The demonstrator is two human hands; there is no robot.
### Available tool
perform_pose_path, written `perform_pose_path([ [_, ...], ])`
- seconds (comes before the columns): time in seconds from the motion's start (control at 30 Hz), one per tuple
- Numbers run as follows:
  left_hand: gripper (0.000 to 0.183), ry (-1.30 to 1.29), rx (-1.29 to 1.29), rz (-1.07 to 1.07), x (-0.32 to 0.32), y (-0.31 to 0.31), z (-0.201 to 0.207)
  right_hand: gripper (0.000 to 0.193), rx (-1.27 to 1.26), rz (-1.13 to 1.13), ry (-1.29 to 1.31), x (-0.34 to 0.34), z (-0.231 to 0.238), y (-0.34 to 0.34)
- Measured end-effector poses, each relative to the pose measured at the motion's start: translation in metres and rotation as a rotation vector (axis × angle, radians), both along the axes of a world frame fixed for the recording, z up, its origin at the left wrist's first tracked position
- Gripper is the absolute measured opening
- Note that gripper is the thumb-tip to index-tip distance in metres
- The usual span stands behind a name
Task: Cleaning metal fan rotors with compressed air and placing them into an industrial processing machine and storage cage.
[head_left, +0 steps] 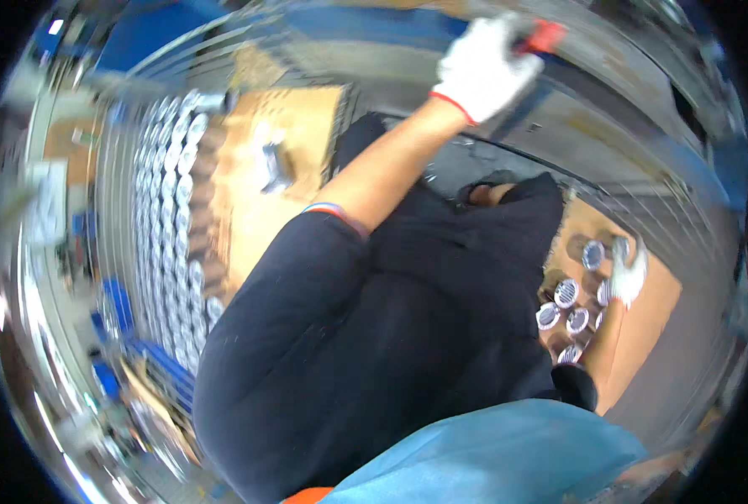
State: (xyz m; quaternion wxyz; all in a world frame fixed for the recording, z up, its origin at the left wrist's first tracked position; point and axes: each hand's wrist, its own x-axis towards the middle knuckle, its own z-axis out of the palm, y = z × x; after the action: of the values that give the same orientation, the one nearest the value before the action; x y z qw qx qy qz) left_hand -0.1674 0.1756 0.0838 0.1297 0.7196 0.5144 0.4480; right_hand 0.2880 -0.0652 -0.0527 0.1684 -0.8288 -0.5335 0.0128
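One blurred red object (548,36) sits in the curled fingers of your white-gloved left hand (487,71); your white-gloved right hand (629,273) spreads its fingers beside silvery, round-faced metallic cylinders (566,293) on tan cardboard (656,304). You seem to be reaching among these; grasping one calls for sparing its neighbours.

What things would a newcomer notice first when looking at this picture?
The eye probably goes first to the white-gloved left grip, raised at the top, with a blurred red thing in it. Next come the rows of shiny round metal pieces on the left. On the right, the white-gloved right grip is beside similar pieces on cardboard.
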Motion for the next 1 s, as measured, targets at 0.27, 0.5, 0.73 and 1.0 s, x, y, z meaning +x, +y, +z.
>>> perform_pose_path([
  [0.27,0.061,0.054,-0.065,0.247,-0.151,-0.099,-0.075,0.048,0.335,-0.208,0.291,-0.090,0.014,-0.029],
  [0.5,0.062,-0.212,-0.414,0.526,-0.320,-0.198,-0.106,0.046,0.762,-0.030,0.474,-0.087,0.098,0.024],
  [0.73,0.111,0.391,-0.720,0.537,-0.379,-0.245,-0.149,0.052,0.782,-0.054,0.243,-0.028,0.174,0.122],
  [1.0,0.086,0.385,-0.691,0.689,-0.383,-0.225,-0.175,0.048,0.375,-0.024,0.127,0.002,0.184,0.191],
])
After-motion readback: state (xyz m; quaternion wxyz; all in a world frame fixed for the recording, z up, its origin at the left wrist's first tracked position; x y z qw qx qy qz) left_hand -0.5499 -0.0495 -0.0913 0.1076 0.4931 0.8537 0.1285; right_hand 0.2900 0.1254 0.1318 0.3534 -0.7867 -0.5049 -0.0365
